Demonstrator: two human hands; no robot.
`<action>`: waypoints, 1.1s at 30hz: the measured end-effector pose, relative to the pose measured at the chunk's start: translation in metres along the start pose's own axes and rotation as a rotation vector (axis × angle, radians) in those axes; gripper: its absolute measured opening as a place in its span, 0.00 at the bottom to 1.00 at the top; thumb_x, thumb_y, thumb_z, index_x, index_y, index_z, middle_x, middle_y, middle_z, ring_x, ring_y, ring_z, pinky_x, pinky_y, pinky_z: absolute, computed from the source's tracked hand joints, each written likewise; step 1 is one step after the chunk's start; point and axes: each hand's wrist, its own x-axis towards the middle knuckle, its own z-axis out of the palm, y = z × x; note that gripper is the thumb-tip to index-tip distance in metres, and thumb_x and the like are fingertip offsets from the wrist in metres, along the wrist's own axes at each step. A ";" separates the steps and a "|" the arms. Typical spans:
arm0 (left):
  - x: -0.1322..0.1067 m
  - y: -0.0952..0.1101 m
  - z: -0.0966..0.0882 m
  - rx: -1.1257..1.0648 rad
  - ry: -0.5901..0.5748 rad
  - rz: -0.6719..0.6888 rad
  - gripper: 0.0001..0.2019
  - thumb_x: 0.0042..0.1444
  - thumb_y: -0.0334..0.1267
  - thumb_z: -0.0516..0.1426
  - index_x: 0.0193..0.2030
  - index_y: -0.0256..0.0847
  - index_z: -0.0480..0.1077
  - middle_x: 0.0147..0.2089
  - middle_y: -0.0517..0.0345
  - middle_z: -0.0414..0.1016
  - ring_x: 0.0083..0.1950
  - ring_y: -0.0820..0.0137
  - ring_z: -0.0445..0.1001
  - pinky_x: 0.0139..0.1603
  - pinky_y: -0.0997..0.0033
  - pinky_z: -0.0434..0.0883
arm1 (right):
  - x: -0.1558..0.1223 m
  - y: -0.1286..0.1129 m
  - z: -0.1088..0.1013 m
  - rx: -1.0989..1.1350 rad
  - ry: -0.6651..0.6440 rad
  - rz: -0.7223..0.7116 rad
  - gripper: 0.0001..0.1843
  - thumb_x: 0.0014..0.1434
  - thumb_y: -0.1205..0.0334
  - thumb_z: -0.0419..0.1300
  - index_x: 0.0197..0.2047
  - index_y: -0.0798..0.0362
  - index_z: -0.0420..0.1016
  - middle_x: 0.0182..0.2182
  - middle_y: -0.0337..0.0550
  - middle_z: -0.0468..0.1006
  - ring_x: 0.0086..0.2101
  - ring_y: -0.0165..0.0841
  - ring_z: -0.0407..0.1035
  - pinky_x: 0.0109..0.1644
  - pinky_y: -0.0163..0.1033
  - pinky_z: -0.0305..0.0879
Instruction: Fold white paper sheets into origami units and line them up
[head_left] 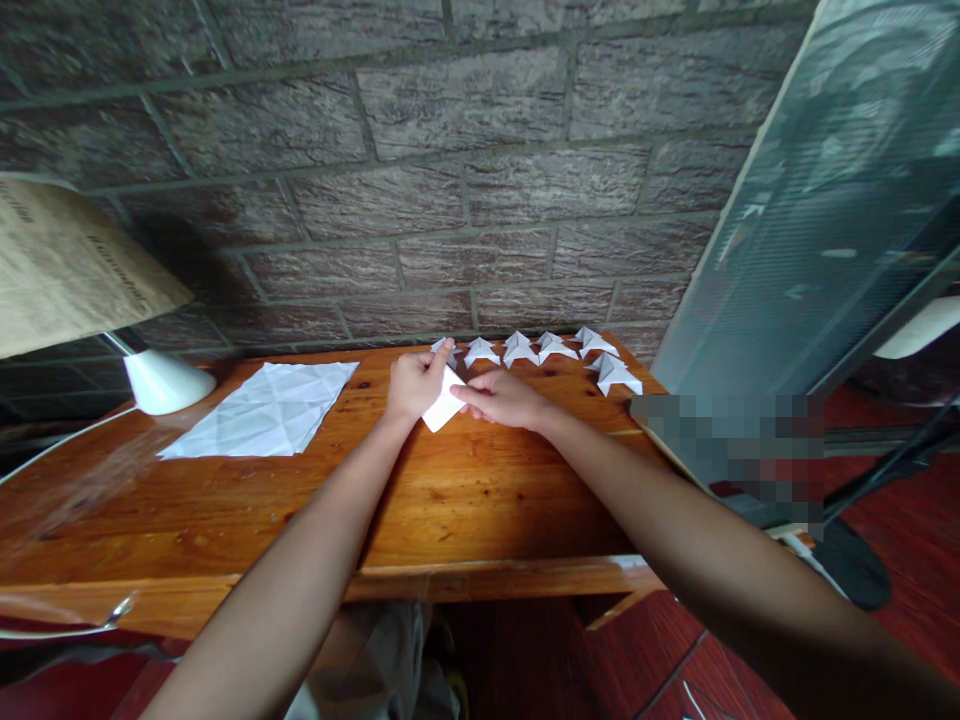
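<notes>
A small folded piece of white paper (441, 408) is held between my two hands, over the middle of the wooden table. My left hand (414, 385) grips its left side with the thumb raised. On its right edge, my right hand (504, 398) pinches the paper between thumb and fingers. Just behind the hands stand several folded paper figures (519, 349) in a row, the leftmost partly hidden by my left thumb. One more paper figure (613, 373) sits nearer me at the right end.
A stack of creased white paper sheets (274, 408) lies on the wooden table (465, 500) at left. Beyond it stands a lamp with a white base (161, 380) and paper shade (75, 265). A brick wall (465, 180) rises behind; a glassy panel (810, 200) is at right.
</notes>
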 end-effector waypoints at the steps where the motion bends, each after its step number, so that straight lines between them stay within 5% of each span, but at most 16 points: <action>1: 0.000 0.000 0.000 -0.088 -0.030 -0.038 0.31 0.56 0.62 0.53 0.14 0.39 0.64 0.14 0.60 0.64 0.17 0.75 0.60 0.21 0.72 0.52 | 0.000 -0.001 0.000 -0.058 0.008 -0.020 0.22 0.63 0.50 0.56 0.23 0.55 0.72 0.17 0.35 0.68 0.19 0.24 0.59 0.27 0.33 0.53; 7: 0.001 0.000 0.001 -0.460 -0.176 -0.149 0.27 0.44 0.63 0.63 0.17 0.38 0.66 0.16 0.62 0.65 0.17 0.78 0.58 0.17 0.75 0.52 | 0.001 -0.005 -0.002 -0.185 0.050 -0.136 0.23 0.65 0.53 0.52 0.22 0.55 0.69 0.18 0.34 0.65 0.22 0.25 0.57 0.29 0.35 0.49; 20: -0.001 0.004 0.013 -0.616 0.010 -0.146 0.27 0.42 0.60 0.65 0.16 0.39 0.62 0.15 0.65 0.62 0.16 0.79 0.57 0.17 0.75 0.52 | 0.001 -0.007 -0.003 -0.215 0.107 -0.218 0.23 0.67 0.55 0.48 0.22 0.53 0.63 0.19 0.34 0.65 0.24 0.27 0.59 0.33 0.35 0.51; 28: 0.001 -0.007 0.001 -0.539 -0.283 -0.115 0.22 0.39 0.54 0.69 0.29 0.35 0.76 0.24 0.59 0.74 0.24 0.74 0.67 0.25 0.75 0.61 | 0.000 0.005 -0.024 -0.332 0.180 -0.169 0.24 0.66 0.50 0.50 0.23 0.53 0.69 0.20 0.36 0.69 0.26 0.28 0.62 0.32 0.34 0.52; 33: 0.004 -0.015 0.002 -0.618 -0.340 -0.175 0.23 0.36 0.51 0.71 0.34 0.34 0.78 0.29 0.57 0.77 0.27 0.74 0.69 0.29 0.74 0.63 | 0.002 0.013 -0.029 -0.259 0.172 -0.130 0.24 0.62 0.44 0.54 0.25 0.54 0.73 0.19 0.35 0.71 0.22 0.27 0.62 0.29 0.34 0.53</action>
